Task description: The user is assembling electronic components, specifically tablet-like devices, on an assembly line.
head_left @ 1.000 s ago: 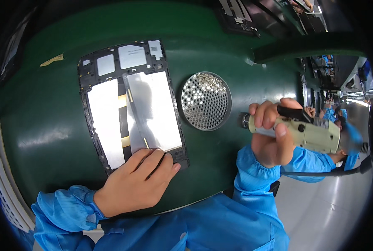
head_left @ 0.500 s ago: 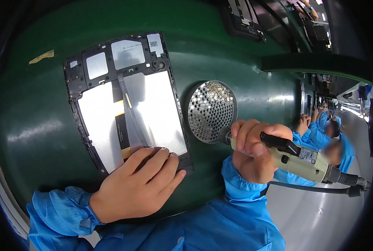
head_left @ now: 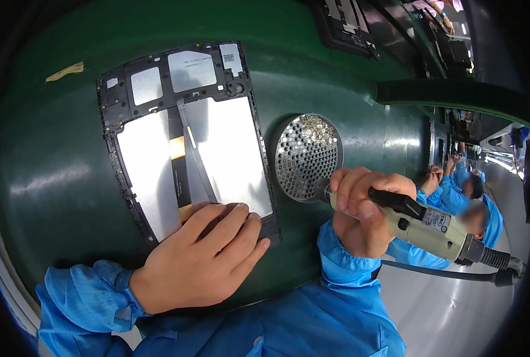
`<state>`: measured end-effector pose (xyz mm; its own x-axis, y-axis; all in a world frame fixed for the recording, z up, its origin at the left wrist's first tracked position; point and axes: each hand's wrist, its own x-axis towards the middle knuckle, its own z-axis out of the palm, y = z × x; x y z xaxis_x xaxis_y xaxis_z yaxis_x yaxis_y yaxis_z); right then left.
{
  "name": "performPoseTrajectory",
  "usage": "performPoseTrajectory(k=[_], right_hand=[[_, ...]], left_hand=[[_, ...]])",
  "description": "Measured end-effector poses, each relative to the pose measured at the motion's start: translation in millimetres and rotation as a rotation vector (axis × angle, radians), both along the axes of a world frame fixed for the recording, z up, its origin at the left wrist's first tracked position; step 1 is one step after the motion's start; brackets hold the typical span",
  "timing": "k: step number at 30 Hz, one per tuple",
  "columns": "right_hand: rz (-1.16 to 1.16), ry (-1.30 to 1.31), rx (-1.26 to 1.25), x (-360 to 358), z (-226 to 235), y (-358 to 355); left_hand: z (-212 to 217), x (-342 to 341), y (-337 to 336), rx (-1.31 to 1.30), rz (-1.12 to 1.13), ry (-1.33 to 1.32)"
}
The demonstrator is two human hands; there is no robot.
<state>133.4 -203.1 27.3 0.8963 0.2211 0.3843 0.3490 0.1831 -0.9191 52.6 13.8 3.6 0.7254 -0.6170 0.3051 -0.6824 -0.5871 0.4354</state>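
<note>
Since half a second ago the right hand (head_left: 366,208) has carried the electric screwdriver (head_left: 422,223) up and leftward, so its tip now sits at the lower right rim of the round screw tray (head_left: 306,156); a second ago it was held well off to the right. Right hand closed tight around the screwdriver body. Left hand (head_left: 196,262) stays flat, fingers spread, pressing the bottom edge of the tablet frame (head_left: 181,137); it grips nothing.

Frame lies on the green table (head_left: 50,178), straight ahead of the left hand, long axis running away from the person, tilted slightly left. Screw tray just right of the frame, between it and the right hand. Right hand is nearer the tray, left nearer the frame.

Screwdriver bit hidden behind fingers and tray rim; contact cannot be told. Frame's lower edge covered by the left hand. Cable (head_left: 449,273) runs off right. Another worker's blue sleeves (head_left: 455,190) far right.
</note>
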Motion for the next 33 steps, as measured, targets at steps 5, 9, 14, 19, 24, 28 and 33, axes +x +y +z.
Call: performPoseTrajectory(k=[5, 9, 14, 19, 24, 28, 33], right_hand=[[-0.029, 0.010, -0.009, -1.5, -0.2, 3.4], [-0.016, 0.007, 0.022, -0.8, -1.2, 3.5], [-0.016, 0.025, 0.038, 0.2, -2.7, 4.3], [-0.044, 0.032, 0.068, -0.2, -3.8, 3.5], [-0.028, 0.016, 0.060, -0.8, -3.4, 4.2], [-0.030, 0.015, 0.053, -0.2, -4.1, 2.8], [-0.024, 0.014, 0.072, 0.0, -3.4, 3.3]], left_hand=[[-1.0, 0.7, -0.3, -0.043, 0.009, 0.004], [-3.8, 0.2, -1.4, -0.041, 0.010, -0.042], [-2.4, -0.6, -0.3, -0.045, 0.017, -0.026], [-2.5, 0.2, 0.4, -0.044, 0.009, -0.035], [-3.7, -0.3, 1.7, -0.034, 0.009, -0.050], [-1.8, 0.9, 1.3, -0.026, 0.001, -0.028], [-3.0, 0.0, 1.2, -0.030, 0.007, -0.031]])
